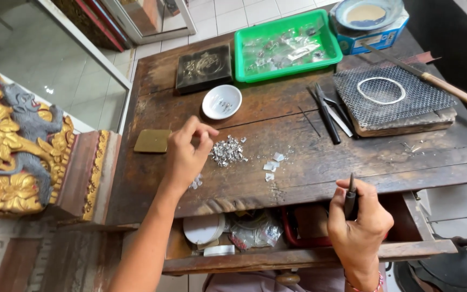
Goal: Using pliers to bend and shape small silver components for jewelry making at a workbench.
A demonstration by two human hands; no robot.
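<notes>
My left hand (pixel 186 154) rests on the dark wooden workbench (pixel 352 157), fingers pinched together just left of a small heap of silver bits (pixel 228 151). Whether a piece sits between the fingertips I cannot tell. A few flat silver scraps (pixel 272 164) lie right of the heap, and a few more bits (pixel 195 182) lie under my wrist. My right hand (pixel 359 221) hovers over the open drawer at the bench's front edge, gripping a dark slim tool (pixel 350 196) that points up.
Behind the heap stand a small white bowl (pixel 222 101), a black embossed block (pixel 204 67) and a green tray (pixel 285 46) of bagged pieces. A wire-mesh pad (pixel 393 94) with a white ring, dark tweezers (pixel 328 113), a brass plate (pixel 152 140) and the cluttered drawer (pixel 233 232) are nearby.
</notes>
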